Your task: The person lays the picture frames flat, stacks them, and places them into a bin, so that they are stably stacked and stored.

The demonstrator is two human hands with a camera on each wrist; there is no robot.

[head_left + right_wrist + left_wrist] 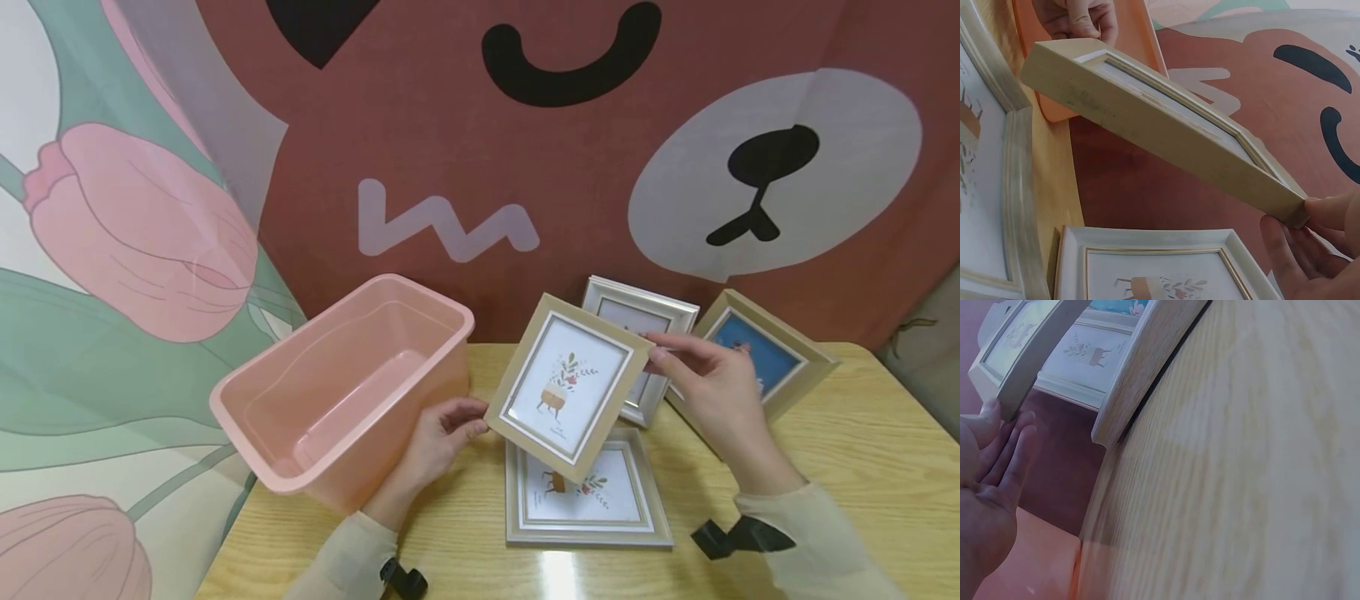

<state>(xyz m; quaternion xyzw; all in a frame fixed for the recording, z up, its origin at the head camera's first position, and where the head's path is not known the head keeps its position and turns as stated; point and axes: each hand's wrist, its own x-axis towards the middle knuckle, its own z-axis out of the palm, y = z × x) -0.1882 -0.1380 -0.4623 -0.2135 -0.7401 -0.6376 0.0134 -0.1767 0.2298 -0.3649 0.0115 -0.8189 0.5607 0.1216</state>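
Note:
Both hands hold a tan picture frame (567, 387) with a white inner border and a potted-plant print, tilted above the table. My left hand (448, 433) pinches its lower left corner between thumb and fingers. At the opposite, upper right corner my right hand (712, 383) pinches it; the right wrist view shows that thumb and fingers (1291, 250) around the corner. Beneath the held frame a second picture frame (663, 533) lies flat, its print partly covered. A silver-white picture frame (641, 292) stands behind, partly hidden by the held frame and the right hand.
A pink plastic bin (442, 367) stands at the left, beside the left hand. Behind the right hand leans a tan picture frame with a blue picture (772, 358). The wooden table (862, 492) meets a printed cloth backdrop (420, 133) at the back.

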